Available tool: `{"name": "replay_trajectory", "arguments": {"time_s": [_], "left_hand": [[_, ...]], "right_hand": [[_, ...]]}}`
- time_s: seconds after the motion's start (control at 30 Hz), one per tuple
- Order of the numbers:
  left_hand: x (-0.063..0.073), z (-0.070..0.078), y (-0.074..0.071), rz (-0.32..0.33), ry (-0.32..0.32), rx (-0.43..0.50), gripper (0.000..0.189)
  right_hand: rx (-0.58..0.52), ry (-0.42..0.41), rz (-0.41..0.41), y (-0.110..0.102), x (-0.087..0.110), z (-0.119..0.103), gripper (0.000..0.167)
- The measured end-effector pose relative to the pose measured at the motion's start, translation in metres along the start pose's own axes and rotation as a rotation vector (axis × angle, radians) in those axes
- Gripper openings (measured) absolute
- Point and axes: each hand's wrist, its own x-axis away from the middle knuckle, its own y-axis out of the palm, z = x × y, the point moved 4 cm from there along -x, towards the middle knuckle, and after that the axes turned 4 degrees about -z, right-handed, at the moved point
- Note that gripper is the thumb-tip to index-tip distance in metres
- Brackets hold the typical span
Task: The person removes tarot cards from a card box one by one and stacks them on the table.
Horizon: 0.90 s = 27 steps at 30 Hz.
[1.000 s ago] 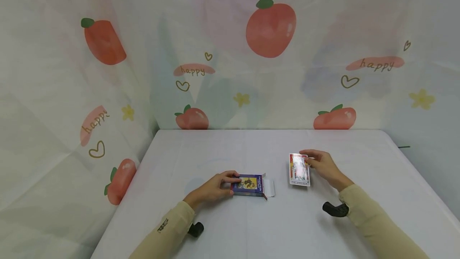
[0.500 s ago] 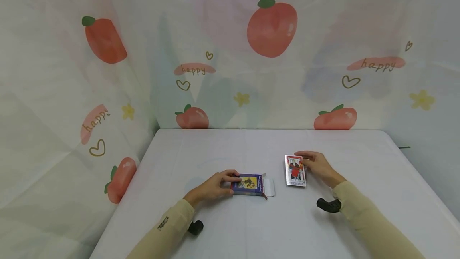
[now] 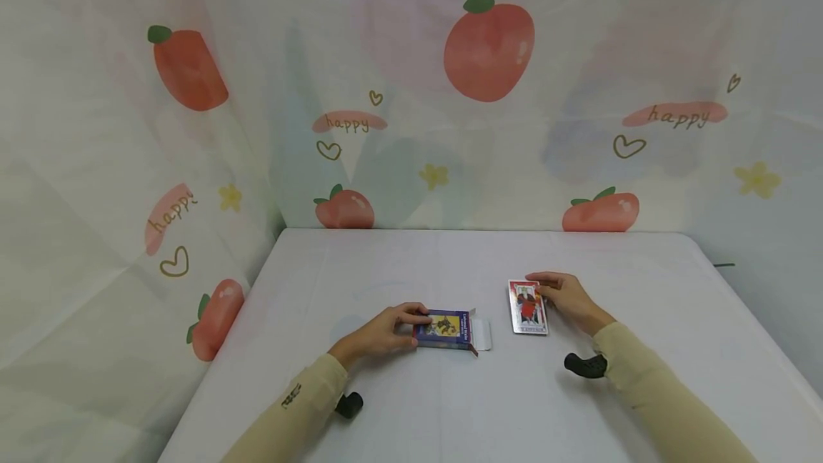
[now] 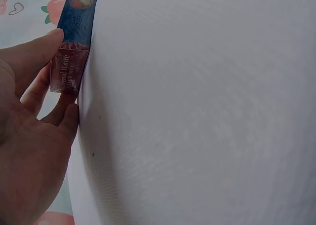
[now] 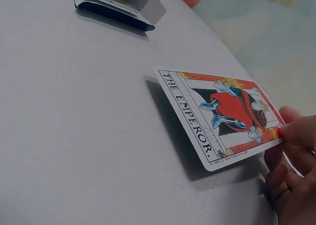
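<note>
My left hand (image 3: pixel 379 334) grips the closed end of a blue tarot card box (image 3: pixel 440 329) with a yellow picture, thumb on the near side and fingers over the top. The box lies on its broad face, its white flap (image 3: pixel 481 334) folded out to the right. To the right of it, my right hand (image 3: pixel 571 299) pinches a tarot card (image 3: pixel 528 307) by its far right corner. "THE EMPEROR" is printed on this card (image 5: pixel 222 116), which tilts over the cloth with a shadow beneath. Inside the open box mouth (image 5: pixel 113 3), a yellow printed face shows.
A white cloth covers the table (image 3: pixel 411 406). Behind and to the left stand fabric walls printed with red fruit (image 3: pixel 489 53). A black curved piece (image 3: pixel 586 366) sticks out by the right sleeve, and another black piece (image 3: pixel 350 405) by the left sleeve.
My right hand has moved a little left with the card, slowing in the last half second. Glare has gone from the card's face. The left hand and box stay put.
</note>
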Motion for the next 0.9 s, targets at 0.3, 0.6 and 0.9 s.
{"name": "replay_trajectory", "arguments": {"time_s": [0.3,0.6,0.9], "left_hand": [[-0.0019,-0.0005,0.0004,-0.013,0.014,-0.023,0.050],[-0.0016,-0.0012,-0.0003,-0.005,0.015,0.001,0.048],[-0.0005,0.0003,-0.0007,-0.006,0.004,-0.004,0.049]], "right_hand": [[0.039,-0.023,-0.015,-0.0022,-0.0015,0.0050,0.041],[0.070,-0.021,-0.011,0.0013,-0.0025,0.0034,0.038],[0.081,-0.014,-0.007,0.0040,-0.0014,0.0012,0.038]]}}
